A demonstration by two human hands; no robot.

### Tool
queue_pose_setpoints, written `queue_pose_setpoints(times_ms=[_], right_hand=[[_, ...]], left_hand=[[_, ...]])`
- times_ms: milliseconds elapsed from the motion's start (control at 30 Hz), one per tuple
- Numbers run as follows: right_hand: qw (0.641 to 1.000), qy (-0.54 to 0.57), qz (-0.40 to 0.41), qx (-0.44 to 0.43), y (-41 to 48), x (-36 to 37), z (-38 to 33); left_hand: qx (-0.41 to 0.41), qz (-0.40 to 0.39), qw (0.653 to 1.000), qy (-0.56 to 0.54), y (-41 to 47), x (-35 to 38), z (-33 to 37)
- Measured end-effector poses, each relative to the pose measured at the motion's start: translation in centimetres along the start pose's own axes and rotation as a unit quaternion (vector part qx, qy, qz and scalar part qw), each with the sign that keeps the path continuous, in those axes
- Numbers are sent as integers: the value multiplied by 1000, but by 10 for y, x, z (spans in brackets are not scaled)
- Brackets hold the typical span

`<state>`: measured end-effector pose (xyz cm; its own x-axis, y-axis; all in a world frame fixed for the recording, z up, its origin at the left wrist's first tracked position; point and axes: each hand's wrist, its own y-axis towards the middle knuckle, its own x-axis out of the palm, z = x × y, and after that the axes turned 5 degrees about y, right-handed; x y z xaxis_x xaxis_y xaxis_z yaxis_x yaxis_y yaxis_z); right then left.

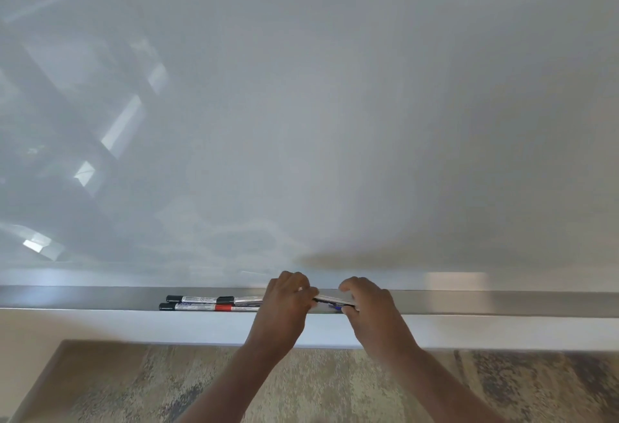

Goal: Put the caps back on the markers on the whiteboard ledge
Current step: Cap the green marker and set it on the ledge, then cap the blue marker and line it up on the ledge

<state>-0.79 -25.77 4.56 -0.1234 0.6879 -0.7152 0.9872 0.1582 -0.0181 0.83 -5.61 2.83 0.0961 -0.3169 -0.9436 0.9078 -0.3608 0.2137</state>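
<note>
While your left hand [288, 302] and right hand [365, 305] meet at lower centre over the whiteboard ledge [469, 303], both pinch one marker [330, 298] held level between them. Left of them, four capped markers [209, 303] lie on the ledge.

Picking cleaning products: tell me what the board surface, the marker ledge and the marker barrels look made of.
Large pale whiteboard surface: glossy, probably glass or enamel; it mirrors windows.
Long grey ledge: seemingly brushed metal, with a soft satin sheen.
Black-capped white marker barrels: likely smooth plastic with printed labels.
</note>
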Motion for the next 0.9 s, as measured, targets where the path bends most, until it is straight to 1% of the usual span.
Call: queue_pose_setpoints(times_ms=[67, 167, 300, 400, 600, 767, 900], right_hand=[[1000, -7, 25, 4, 3, -2, 9], [998, -33, 36, 27, 5, -7, 24], [997, -60, 31, 49, 4, -6, 39], [994, -88, 22, 56, 4, -1, 46], [990, -123, 18, 65, 8, 11, 60], [983, -170, -20, 66, 18, 24, 70], [973, -215, -54, 59, 23, 36, 80]], left_hand=[[-39, -12, 999, 27, -3, 7, -18], [-89, -33, 994, 57, -11, 18, -43], [-119, -70, 986, 88, -21, 37, -61], [-125, -91, 983, 95, -25, 50, -66], [-119, -99, 984, 90, -25, 66, -70], [-88, -97, 987, 97, -26, 70, -74], [-85, -101, 987, 93, -27, 70, -77]])
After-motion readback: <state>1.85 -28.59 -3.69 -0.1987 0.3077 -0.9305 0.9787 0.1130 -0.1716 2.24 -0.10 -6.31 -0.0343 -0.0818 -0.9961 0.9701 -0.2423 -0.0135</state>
